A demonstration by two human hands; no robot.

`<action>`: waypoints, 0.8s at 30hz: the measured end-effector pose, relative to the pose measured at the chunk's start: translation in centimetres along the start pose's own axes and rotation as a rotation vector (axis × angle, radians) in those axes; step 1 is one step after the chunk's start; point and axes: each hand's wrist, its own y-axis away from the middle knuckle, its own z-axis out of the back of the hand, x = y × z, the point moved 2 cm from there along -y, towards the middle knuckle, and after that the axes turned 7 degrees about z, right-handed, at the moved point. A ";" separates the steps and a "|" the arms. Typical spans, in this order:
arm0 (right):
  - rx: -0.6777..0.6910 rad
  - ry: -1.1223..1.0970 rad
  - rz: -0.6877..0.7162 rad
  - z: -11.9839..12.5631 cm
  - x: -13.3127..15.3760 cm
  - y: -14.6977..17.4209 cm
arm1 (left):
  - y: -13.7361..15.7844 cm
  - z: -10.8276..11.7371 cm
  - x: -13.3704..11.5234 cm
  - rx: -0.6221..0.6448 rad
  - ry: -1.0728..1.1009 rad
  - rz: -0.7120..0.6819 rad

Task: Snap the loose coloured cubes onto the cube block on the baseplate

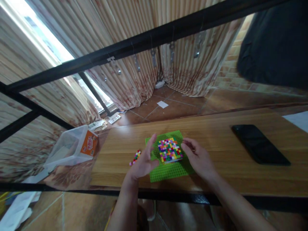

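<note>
A green studded baseplate (160, 175) lies on the wooden table. On it sits a square block of many small coloured bricks (170, 149), with a pale edge along its near side. My left hand (144, 163) is at the plate's left side, thumb and fingers spread, holding nothing. My right hand (198, 157) is beside the block's right edge, its fingers curled and thumb tip close to the index finger. Anything between those fingertips is too small or hidden to make out. Left of my left hand, a little heap of loose coloured bricks (137, 155) rests on the table.
A black tablet or large phone (261, 144) lies on the table (216, 128) at the right, with a white sheet (297, 120) beyond it. A clear plastic bin (69, 147) with an orange label stands off the left end. A black metal bar (134, 48) crosses above.
</note>
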 end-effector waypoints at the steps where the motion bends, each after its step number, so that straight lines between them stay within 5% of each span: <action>1: 0.023 0.023 0.039 -0.3 0.2 0.0 | 0.3 1.1 0.0 -0.048 0.014 0.005; 5: 0.132 0.170 0.319 -1.4 1.0 0.4 | 1.7 6.0 0.7 -0.358 -0.138 0.157; 7: 0.187 0.235 0.413 -1.7 1.0 0.4 | 2.3 7.3 1.3 -0.418 -0.293 0.250; 12: 0.227 0.341 0.478 -1.9 0.2 -0.1 | 2.1 6.2 2.2 -0.310 -0.615 0.344; 24: 0.110 0.405 0.456 -1.7 0.2 1.0 | 0.8 4.1 1.4 -0.287 -0.704 0.417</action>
